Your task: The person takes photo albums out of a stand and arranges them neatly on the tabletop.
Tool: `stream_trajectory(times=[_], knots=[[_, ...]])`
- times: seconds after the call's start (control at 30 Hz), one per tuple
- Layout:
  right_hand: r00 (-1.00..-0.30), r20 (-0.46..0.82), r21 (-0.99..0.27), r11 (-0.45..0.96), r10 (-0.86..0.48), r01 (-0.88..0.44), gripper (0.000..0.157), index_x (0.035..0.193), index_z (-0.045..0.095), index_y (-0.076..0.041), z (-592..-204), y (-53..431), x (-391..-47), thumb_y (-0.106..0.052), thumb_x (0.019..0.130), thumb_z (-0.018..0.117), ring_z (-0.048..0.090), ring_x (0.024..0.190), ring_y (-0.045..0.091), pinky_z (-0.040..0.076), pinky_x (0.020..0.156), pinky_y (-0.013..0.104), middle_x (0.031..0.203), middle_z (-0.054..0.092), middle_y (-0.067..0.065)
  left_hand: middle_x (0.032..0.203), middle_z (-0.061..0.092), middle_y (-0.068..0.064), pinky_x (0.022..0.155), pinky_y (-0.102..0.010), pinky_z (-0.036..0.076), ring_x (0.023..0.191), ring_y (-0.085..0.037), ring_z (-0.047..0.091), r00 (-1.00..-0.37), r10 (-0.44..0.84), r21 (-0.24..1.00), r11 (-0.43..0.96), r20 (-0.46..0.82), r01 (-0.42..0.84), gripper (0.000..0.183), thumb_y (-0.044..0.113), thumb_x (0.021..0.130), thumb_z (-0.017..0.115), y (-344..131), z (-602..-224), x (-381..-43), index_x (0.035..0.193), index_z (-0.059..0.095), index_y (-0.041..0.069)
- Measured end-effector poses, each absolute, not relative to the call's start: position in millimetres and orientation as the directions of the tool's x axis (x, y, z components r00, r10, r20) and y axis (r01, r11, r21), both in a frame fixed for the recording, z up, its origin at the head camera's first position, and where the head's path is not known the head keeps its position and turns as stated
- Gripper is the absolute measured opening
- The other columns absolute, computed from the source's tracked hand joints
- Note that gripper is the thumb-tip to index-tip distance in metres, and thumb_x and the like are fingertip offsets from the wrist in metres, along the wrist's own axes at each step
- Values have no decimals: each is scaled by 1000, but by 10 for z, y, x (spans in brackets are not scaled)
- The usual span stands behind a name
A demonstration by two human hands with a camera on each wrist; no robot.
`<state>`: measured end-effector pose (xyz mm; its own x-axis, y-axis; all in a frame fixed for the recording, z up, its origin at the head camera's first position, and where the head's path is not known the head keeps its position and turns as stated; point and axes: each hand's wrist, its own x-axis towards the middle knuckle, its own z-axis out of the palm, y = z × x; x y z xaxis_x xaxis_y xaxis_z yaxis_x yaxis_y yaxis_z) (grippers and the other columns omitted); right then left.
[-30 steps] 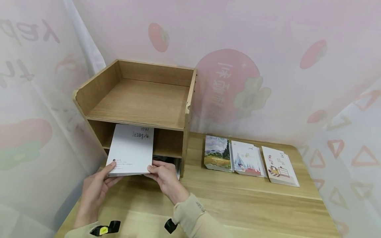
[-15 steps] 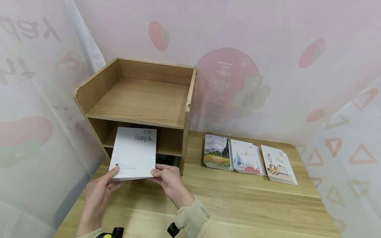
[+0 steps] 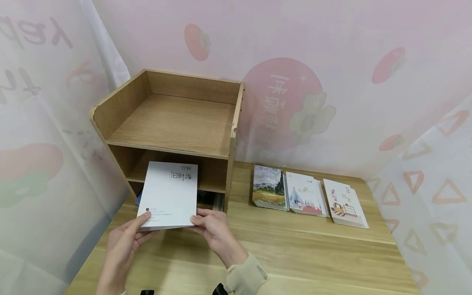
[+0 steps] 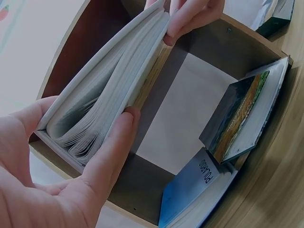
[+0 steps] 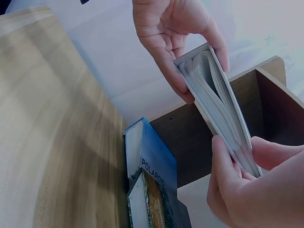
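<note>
Both hands hold a white book with dark lettering, in front of the wooden shelf. The left hand pinches its near left corner, thumb on the cover and fingers underneath. At the near right corner, the right hand grips it the same way. Its loose, bowed pages show between the covers in both wrist views. In the lower compartment a blue book marked POLAROID stands beside a book with a landscape cover. The white book's far end lies before the middle compartment's opening.
On the table, to the shelf's right, lie a landscape-cover book, a tent-cover book and another white illustrated book. A printed curtain hangs behind, and more fabric hangs at the left.
The white book has come out of the middle compartment toward the person and slightly right, with both hands keeping their grip. The books at the right have stayed put.
</note>
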<state>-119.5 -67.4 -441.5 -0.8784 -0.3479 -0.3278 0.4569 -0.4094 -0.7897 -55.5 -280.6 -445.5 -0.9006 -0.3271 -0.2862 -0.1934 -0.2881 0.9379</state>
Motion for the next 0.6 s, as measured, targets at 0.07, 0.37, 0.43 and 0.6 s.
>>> stream_trajectory(times=[0.07, 0.37, 0.43, 0.6], knots=[[-873, -332, -785, -409, -356, 465, 34, 120, 59, 18, -4416, -651, -1187, 16, 86, 63, 66, 100, 33, 56, 86, 41, 109, 66, 24, 108, 66, -10, 88, -37, 53, 97, -23, 69, -897, -334, 941, -275, -288, -199, 72, 31, 93, 72, -2791, -4453, -549, 135, 39, -17], [-864, -338, -767, -424, -372, 482, 38, 124, 54, 20, -4403, -582, -1145, 16, 87, 62, 64, 102, 33, 55, 87, 40, 112, 63, 26, 109, 66, -10, 87, -36, 54, 96, -23, 69, -891, -350, 942, -270, -290, -200, 72, 32, 92, 73, -2740, -4441, -531, 135, 41, -16], [-863, -336, -761, -431, -378, 485, 38, 124, 54, 21, -4404, -576, -1146, 16, 87, 61, 65, 102, 33, 55, 87, 40, 112, 63, 26, 107, 67, -9, 86, -36, 54, 95, -23, 69, -889, -356, 941, -280, -286, -191, 71, 30, 92, 73, -2731, -4440, -531, 134, 41, -16], [-853, -340, -743, -443, -396, 502, 38, 124, 53, 21, -4414, -568, -1154, 16, 87, 61, 65, 102, 32, 54, 88, 40, 111, 63, 26, 104, 68, -6, 85, -36, 55, 94, -23, 70, -886, -367, 937, -301, -285, -177, 69, 28, 92, 74, -2725, -4432, -532, 134, 42, -17]])
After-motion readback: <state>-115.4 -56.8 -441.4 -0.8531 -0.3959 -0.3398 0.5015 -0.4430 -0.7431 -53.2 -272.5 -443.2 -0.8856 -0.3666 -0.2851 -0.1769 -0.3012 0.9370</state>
